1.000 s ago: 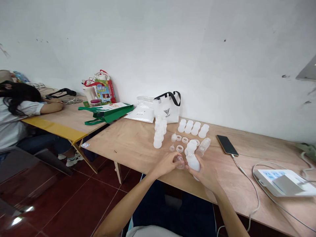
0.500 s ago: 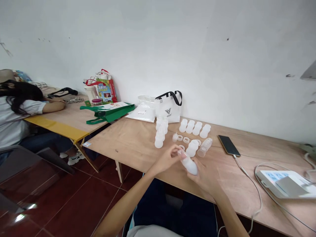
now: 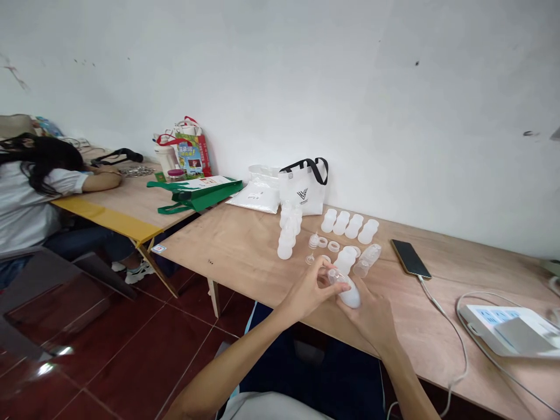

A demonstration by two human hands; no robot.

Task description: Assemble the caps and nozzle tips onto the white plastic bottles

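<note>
A translucent white bottle (image 3: 350,297), its clear top towards the left, is held tilted just above the near edge of the table. My right hand (image 3: 371,315) wraps around the bottle's lower body. With thumb and fingers, my left hand (image 3: 311,287) grips its clear top end. Right behind the hands stands another white bottle (image 3: 345,258), with a clear bottle-like piece (image 3: 368,259) lying beside it. White rings (image 3: 333,247) and small clear nipple-shaped parts (image 3: 310,259) lie just beyond my left hand.
White waisted bottles stand in a back row (image 3: 353,226) and a left cluster (image 3: 286,236). A white tote bag (image 3: 304,189) and plastic packet (image 3: 258,195) are behind. To the right are a phone (image 3: 410,258) on a cable and a white device (image 3: 511,326). A person (image 3: 39,175) leans on another table.
My left hand has moved right and closed its thumb and fingers around the bottle's top. A small clear part near that hand is now visible. The view has shifted slightly.
</note>
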